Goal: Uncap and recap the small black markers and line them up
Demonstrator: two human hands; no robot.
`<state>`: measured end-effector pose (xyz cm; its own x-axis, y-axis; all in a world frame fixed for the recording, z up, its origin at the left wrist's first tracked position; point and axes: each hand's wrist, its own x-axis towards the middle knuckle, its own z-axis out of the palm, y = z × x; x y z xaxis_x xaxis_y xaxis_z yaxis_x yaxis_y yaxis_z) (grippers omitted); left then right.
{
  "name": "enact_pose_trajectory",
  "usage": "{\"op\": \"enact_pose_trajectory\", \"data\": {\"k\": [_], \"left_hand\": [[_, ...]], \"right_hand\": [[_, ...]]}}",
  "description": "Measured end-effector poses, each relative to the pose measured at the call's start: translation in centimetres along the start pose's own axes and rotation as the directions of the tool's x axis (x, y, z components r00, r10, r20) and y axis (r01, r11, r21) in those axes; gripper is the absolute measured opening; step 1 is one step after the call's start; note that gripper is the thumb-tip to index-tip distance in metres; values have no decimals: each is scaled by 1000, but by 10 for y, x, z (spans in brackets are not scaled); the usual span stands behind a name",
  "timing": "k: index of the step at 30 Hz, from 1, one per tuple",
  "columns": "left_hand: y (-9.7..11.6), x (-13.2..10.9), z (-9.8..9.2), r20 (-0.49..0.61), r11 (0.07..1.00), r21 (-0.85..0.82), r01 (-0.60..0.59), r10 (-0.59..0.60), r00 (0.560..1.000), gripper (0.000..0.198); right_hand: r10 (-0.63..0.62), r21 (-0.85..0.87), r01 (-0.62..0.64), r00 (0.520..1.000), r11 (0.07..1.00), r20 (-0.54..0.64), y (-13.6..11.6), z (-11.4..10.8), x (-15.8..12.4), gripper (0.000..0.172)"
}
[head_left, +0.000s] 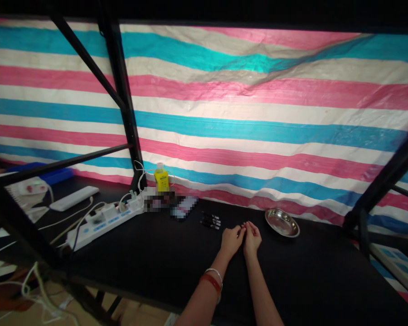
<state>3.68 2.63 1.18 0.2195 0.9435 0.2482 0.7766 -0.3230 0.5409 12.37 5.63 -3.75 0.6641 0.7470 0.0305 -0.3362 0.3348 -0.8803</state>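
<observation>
Here the left hand (231, 240) and right hand (252, 238) meet, curled fingertips touching; any pinched item is too small to tell. A steel dish (282, 222) sits at their two o'clock.

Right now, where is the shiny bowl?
In the head view, the bowl sits on the black table, just right of the right hand, near the striped sheet.
</observation>
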Motion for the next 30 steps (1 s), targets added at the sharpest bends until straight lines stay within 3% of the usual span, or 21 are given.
{"op": "enact_pose_trajectory", "data": {"k": [13,22,30], "left_hand": [[12,-6,-6,54,987,157,-40,31,998,36],[10,-1,-5,57,977,208,40,-53,997,22],[8,0,-6,-20,986,136,98,-97,995,21]], "right_hand": [[-30,-49,27,998,998,-62,-7,6,-3,41],[-132,-219,149,987,964,95,-14,13,-15,21],[-186,-312,248,959,917,216,-24,18,-30,18]]}}
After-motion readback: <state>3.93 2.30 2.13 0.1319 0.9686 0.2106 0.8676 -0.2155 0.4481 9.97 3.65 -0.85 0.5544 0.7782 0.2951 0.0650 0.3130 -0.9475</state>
